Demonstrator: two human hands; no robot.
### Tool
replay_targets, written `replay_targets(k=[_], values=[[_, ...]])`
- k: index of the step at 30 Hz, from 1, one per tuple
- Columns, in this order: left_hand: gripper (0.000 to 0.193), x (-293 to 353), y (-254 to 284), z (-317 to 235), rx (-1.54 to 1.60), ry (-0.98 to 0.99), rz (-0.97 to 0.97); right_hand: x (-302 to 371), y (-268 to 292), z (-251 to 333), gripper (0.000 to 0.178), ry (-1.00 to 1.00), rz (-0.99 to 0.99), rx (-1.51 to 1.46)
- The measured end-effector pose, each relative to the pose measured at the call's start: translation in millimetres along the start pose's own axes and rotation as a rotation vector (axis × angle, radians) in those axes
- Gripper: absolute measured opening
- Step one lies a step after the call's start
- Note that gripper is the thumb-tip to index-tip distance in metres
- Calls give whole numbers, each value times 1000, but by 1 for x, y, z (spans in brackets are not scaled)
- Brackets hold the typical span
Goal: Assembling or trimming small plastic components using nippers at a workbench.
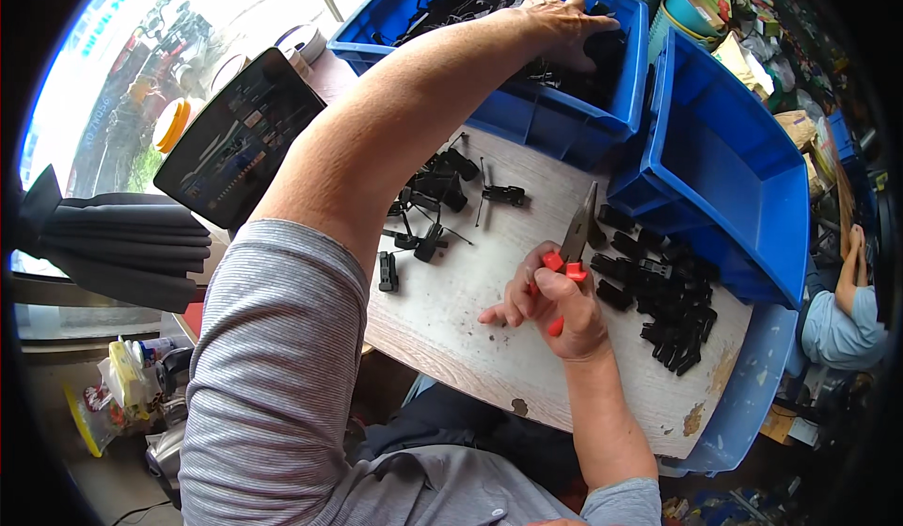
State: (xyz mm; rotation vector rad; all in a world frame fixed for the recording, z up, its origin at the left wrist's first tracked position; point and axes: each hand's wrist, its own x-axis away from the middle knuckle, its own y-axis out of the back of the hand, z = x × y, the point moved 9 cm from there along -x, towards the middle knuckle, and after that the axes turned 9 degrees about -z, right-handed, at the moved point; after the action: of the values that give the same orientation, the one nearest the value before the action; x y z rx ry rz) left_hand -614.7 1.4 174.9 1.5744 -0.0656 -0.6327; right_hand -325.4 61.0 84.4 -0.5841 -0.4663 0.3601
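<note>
My left arm stretches across the table to a blue bin (574,129) heaped with black plastic parts (470,4). In it, my left hand (564,32) hangs over the parts with fingers spread, and I make out nothing in its grasp. My right hand (569,314) grips red-handled pliers (576,234), whose metal jaws point away from me. To the left of the pliers, a black part with thin rods (505,195) lies on the table (442,338). More such parts (437,183) cluster under my left forearm. Beside my right hand is a pile of small black pieces (668,291).
A second blue bin (724,178) stands tilted at the right, with only its bare inside showing. A tablet (240,140) leans by the window at the left. A pale blue tub (743,413) sits by the table's right edge. Another person (847,310) is at the far right.
</note>
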Motion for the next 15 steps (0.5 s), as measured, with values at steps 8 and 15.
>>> replay_targets(k=[8, 15], values=[[70, -4, -3, 0, -45, -91, 31, -2, 3, -4, 19, 24, 30, 88], [63, 7, 5, -11, -71, -132, -92, -2, 3, -2, 21, -3, 2, 21]])
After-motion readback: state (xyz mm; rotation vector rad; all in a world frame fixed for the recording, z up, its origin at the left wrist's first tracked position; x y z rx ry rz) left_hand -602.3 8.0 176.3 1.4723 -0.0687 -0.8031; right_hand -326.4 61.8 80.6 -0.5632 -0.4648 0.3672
